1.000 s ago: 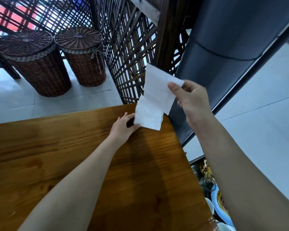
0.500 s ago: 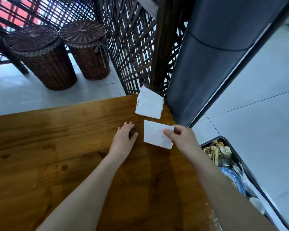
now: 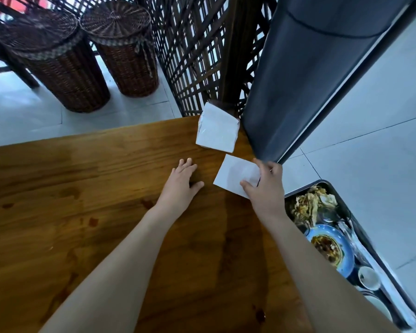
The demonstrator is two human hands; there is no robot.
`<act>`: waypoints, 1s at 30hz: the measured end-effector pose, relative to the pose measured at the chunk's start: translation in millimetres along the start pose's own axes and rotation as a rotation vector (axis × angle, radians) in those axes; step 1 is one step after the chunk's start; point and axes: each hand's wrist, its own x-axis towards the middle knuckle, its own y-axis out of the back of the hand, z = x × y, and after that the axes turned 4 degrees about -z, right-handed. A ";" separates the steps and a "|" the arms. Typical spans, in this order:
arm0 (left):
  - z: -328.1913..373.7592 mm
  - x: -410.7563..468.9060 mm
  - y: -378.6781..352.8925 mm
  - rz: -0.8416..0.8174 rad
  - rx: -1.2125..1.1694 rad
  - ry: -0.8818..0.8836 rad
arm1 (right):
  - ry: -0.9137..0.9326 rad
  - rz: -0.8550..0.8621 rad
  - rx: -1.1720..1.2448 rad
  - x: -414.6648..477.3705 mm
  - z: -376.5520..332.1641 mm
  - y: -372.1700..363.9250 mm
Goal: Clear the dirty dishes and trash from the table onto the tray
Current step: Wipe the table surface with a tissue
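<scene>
**No Readable Text**

Nothing here can be read. The napkin pinched in the right hand shows a plain white face. The tissue pack just beyond that hand's fingertips shows no legible print.

Two lidded wicker baskets on tiled floor, beside wooden lattice screen.

You count two hands, left hand and right hand, one wooden table, one loose napkin, one napkin pack. Far left: two wicker baskets. Near right: one tray, one blue plate.
</scene>
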 end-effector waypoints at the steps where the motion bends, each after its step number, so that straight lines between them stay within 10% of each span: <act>1: -0.6 0.3 -0.5 0.004 -0.002 -0.002 | 0.034 0.018 -0.014 -1.1 1.8 -0.5; 11: -1.3 -6.9 -3.2 0.006 -0.061 -0.014 | 0.211 -0.303 -0.218 12.6 -0.6 -5.7; 30: -32.1 -166.5 -43.2 0.122 -0.012 -0.012 | 0.019 -0.174 -0.125 -70.8 3.3 1.6</act>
